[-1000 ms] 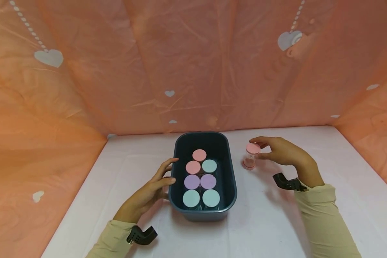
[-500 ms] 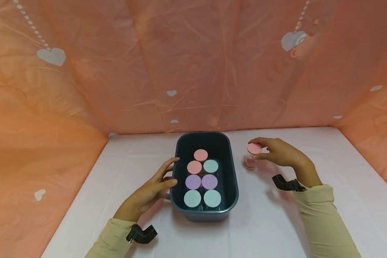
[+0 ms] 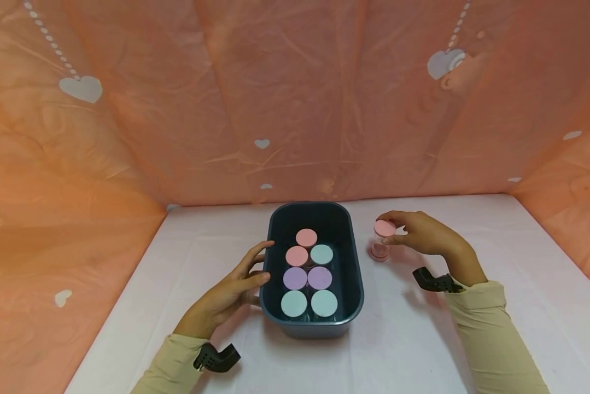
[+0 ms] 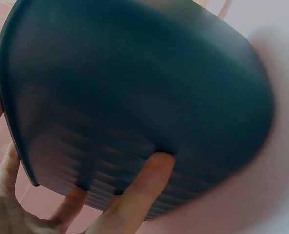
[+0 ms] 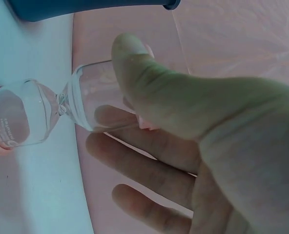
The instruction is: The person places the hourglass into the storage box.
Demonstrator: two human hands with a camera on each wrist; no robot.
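My right hand [image 3: 425, 232] pinches a pink-capped hourglass [image 3: 379, 244] near its top, between thumb and fingers. In the right wrist view the thumb lies across the upper glass bulb, and pink sand fills part of the lower bulb [image 5: 17, 114]. The hourglass is upright at the right of a dark blue-grey loaf-shaped tub [image 3: 346, 257]; whether its base touches the table I cannot tell. Several hourglasses stand inside the tub, showing pink [image 3: 297, 256], mint [image 3: 323, 303] and purple tops [image 3: 319, 278]. My left hand [image 3: 226, 298] rests its extended fingers against the tub's left side.
A white cloth [image 3: 393, 339] covers the table. Orange sheeting with pale hearts [image 3: 304, 98] rises at the back and both sides. The tub's far end has bare floor beyond the pink tops. Each wrist wears a black camera mount [image 3: 217, 358].
The held hourglass has shifted slightly left, toward the tub, together with my right hand. My left hand keeps its place on the tub, and the hourglasses inside have not moved.
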